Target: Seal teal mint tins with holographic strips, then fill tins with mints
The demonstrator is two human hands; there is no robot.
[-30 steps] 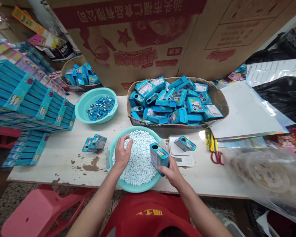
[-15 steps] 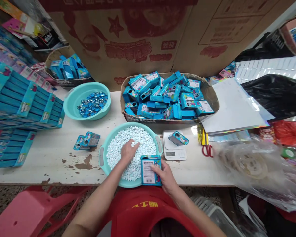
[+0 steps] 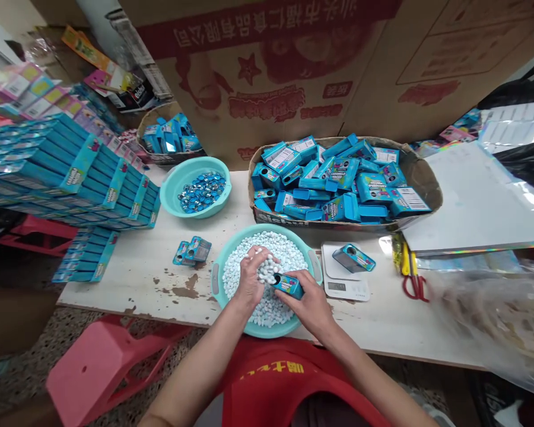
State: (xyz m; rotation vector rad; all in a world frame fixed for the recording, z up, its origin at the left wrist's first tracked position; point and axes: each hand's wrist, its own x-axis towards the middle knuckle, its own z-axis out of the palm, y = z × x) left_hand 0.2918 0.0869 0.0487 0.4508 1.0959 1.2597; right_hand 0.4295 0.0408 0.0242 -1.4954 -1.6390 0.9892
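Observation:
A turquoise basin (image 3: 315, 261) full of small white candies (image 3: 244, 252) sits in front of me. Above them my left hand (image 3: 250, 279) is cupped around a scoop of white candies, held against the hole in a small blue candy box (image 3: 289, 286). My right hand (image 3: 310, 301) grips that box, tilted with its holed end towards the left hand. To the right, another blue box (image 3: 354, 258) lies on a white digital scale (image 3: 345, 289). On the left of the basin stand two more blue boxes (image 3: 192, 251) with round holes.
Behind the basin stands a cardboard tray (image 3: 435, 198) heaped with blue boxes. A second turquoise basin (image 3: 171, 198) holds blue and silver round caps. Stacked blue packs (image 3: 71, 172) rise at the left. Red-handled scissors (image 3: 413, 284) lie right of the scale; a pink stool (image 3: 86, 370) is below.
My left hand has lifted out of the candies with a scoop. My right hand has brought the box over the basin and tipped it towards the left hand. The view has shifted left.

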